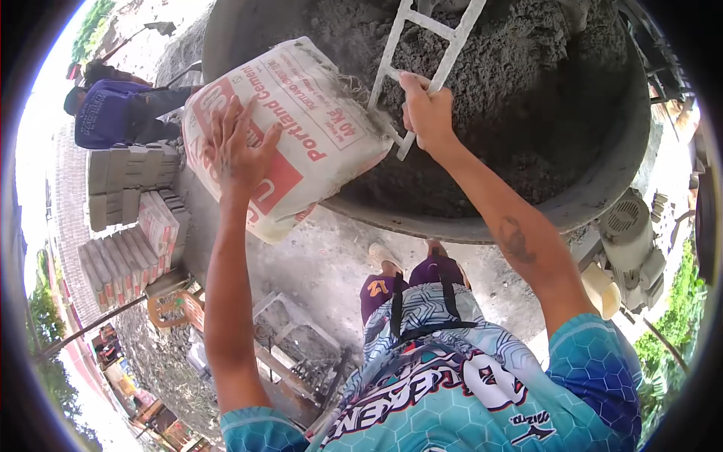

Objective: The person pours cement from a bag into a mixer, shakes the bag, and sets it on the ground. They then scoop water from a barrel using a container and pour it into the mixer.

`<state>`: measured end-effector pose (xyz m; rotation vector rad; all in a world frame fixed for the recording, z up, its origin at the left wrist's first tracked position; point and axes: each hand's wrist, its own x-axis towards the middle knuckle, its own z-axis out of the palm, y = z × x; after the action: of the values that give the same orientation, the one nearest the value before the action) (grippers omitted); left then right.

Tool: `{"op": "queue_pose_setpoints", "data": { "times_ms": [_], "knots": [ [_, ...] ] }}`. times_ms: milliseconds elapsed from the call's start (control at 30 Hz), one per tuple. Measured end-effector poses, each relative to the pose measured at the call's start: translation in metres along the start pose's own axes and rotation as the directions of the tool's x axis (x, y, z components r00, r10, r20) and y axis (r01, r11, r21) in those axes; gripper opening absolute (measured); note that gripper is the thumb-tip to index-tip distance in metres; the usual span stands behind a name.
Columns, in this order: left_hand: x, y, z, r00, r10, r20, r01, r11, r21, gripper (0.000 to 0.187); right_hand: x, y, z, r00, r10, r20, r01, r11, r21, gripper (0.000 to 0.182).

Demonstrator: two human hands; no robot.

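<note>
A white Portland cement bag point(312, 90) with red print leans over the left rim of a large round mixing pan point(467, 218). My left hand point(239, 154) lies on the bag's printed face, palm down, fingers spread. Frayed threads show along the bag's edge over the pan. My right hand point(429, 113) is wrapped round a bar of a grey-coated, ladder-like metal frame point(435, 26) that stands over the pan. The bag's right corner meets this frame's lower end. Grey, damp-looking mix point(512, 60) fills much of the pan behind the frame.
At the left, a person in a blue shirt point(113, 113) bends beside stacked concrete blocks point(128, 177). Stacked bags or blocks with red marks point(124, 264) and a plastic chair point(169, 309) are lower left. A grey motor-like housing point(626, 226) sits at the right under the pan.
</note>
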<state>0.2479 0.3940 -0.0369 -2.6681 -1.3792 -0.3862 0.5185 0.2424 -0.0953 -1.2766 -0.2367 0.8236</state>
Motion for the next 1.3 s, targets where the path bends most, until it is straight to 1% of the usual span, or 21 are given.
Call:
{"op": "queue_pose_setpoints", "data": {
  "times_ms": [67, 100, 133, 200, 233, 333, 433, 467, 533, 600, 667, 700, 733, 800, 867, 933, 1000, 1067, 1133, 1200, 1300],
  "knots": [
    [-0.006, -0.002, 0.002, 1.0, -0.013, 0.007, 0.013, 1.0, -0.01, 0.065, -0.009, -0.009, -0.016, 0.993, 0.075, 0.091, -0.078, 0.997, 0.03, 0.028],
    [-0.003, -0.005, 0.003, 1.0, -0.005, 0.002, 0.005, 1.0, -0.001, 0.065, -0.025, -0.018, -0.028, 0.996, 0.058, 0.075, -0.056, 0.998, -0.018, 0.032],
    [-0.001, -0.005, 0.003, 1.0, 0.0, -0.002, 0.0, 1.0, 0.009, 0.065, -0.035, -0.023, -0.044, 0.987, 0.082, 0.14, -0.079, 0.997, -0.026, 0.036],
    [-0.005, -0.004, 0.004, 1.0, -0.006, 0.005, 0.006, 1.0, 0.008, 0.067, -0.046, -0.008, -0.043, 0.997, -0.027, 0.072, 0.026, 1.0, 0.01, 0.035],
    [-0.001, -0.004, 0.004, 1.0, 0.0, -0.008, 0.0, 1.0, 0.013, 0.068, -0.039, -0.007, -0.039, 0.996, -0.027, 0.084, 0.026, 1.0, 0.009, 0.035],
    [-0.001, -0.008, 0.007, 1.0, -0.017, 0.003, 0.017, 1.0, -0.018, 0.072, -0.011, 0.008, -0.02, 0.995, -0.064, 0.071, 0.071, 0.991, -0.112, 0.035],
    [0.0, -0.008, 0.006, 1.0, 0.004, -0.013, -0.004, 1.0, -0.024, 0.072, -0.015, 0.013, -0.015, 0.998, 0.045, 0.052, -0.041, 0.997, -0.073, 0.036],
    [-0.001, -0.009, 0.006, 1.0, 0.005, -0.002, -0.005, 1.0, -0.028, 0.072, -0.033, 0.01, -0.028, 0.998, 0.053, 0.045, -0.049, 0.996, -0.078, 0.036],
    [0.001, -0.011, 0.007, 1.0, 0.016, -0.022, -0.017, 0.999, -0.046, 0.072, -0.056, -0.002, -0.049, 0.988, 0.013, 0.152, -0.018, 0.999, 0.034, 0.038],
    [-0.003, -0.007, 0.005, 1.0, -0.006, -0.006, 0.005, 1.0, -0.031, 0.072, -0.048, -0.002, -0.041, 0.99, 0.016, 0.143, -0.02, 1.0, 0.024, 0.038],
    [0.0, -0.008, 0.001, 1.0, -0.011, 0.004, 0.011, 1.0, -0.022, 0.072, -0.03, -0.007, -0.027, 0.985, 0.082, 0.152, -0.066, 0.992, -0.109, 0.037],
    [0.004, -0.009, 0.003, 1.0, -0.014, 0.013, 0.014, 1.0, 0.001, 0.073, -0.017, 0.015, -0.02, 0.991, -0.004, 0.132, 0.025, 0.987, -0.161, 0.035],
    [0.003, -0.008, 0.003, 0.999, -0.025, 0.031, 0.025, 0.999, 0.024, 0.073, -0.012, 0.017, -0.018, 0.988, 0.009, 0.154, 0.026, 0.975, -0.22, 0.034],
    [0.001, -0.006, 0.001, 0.999, -0.024, 0.035, 0.023, 1.0, 0.015, 0.073, -0.021, 0.023, -0.029, 0.989, 0.068, 0.129, -0.058, 0.995, -0.081, 0.034],
    [0.004, -0.005, -0.002, 1.0, 0.001, 0.018, -0.001, 1.0, 0.007, 0.073, -0.051, -0.008, -0.058, 0.974, 0.138, 0.177, -0.147, 0.988, 0.037, 0.033],
    [-0.002, -0.007, -0.002, 0.999, 0.016, -0.035, -0.019, 0.998, -0.067, 0.074, -0.052, -0.022, -0.057, 0.976, 0.159, 0.149, -0.171, 0.983, 0.068, 0.034],
    [-0.008, -0.008, -0.001, 1.0, -0.004, -0.016, 0.003, 0.998, -0.064, 0.073, -0.037, -0.04, -0.041, 0.973, 0.187, 0.137, -0.171, 0.978, -0.123, 0.036],
    [0.008, -0.005, -0.005, 0.999, -0.036, -0.034, 0.034, 0.997, -0.07, 0.073, -0.011, -0.042, -0.016, 0.978, 0.102, 0.184, -0.077, 0.988, -0.137, 0.037],
    [0.003, -0.004, -0.006, 1.0, -0.023, -0.005, 0.022, 0.993, -0.118, 0.073, 0.027, -0.039, 0.012, 0.971, -0.088, 0.223, 0.147, 0.953, -0.264, 0.037],
    [0.002, -0.004, -0.012, 0.999, -0.032, 0.018, 0.034, 0.991, -0.128, 0.071, 0.061, -0.04, 0.045, 0.952, -0.158, 0.261, 0.215, 0.954, -0.21, 0.036],
    [0.007, -0.006, -0.017, 0.999, -0.031, 0.036, 0.036, 0.99, -0.133, 0.07, 0.094, -0.032, 0.094, 0.975, -0.053, 0.214, 0.061, 0.998, -0.029, 0.031]
  ]
}}
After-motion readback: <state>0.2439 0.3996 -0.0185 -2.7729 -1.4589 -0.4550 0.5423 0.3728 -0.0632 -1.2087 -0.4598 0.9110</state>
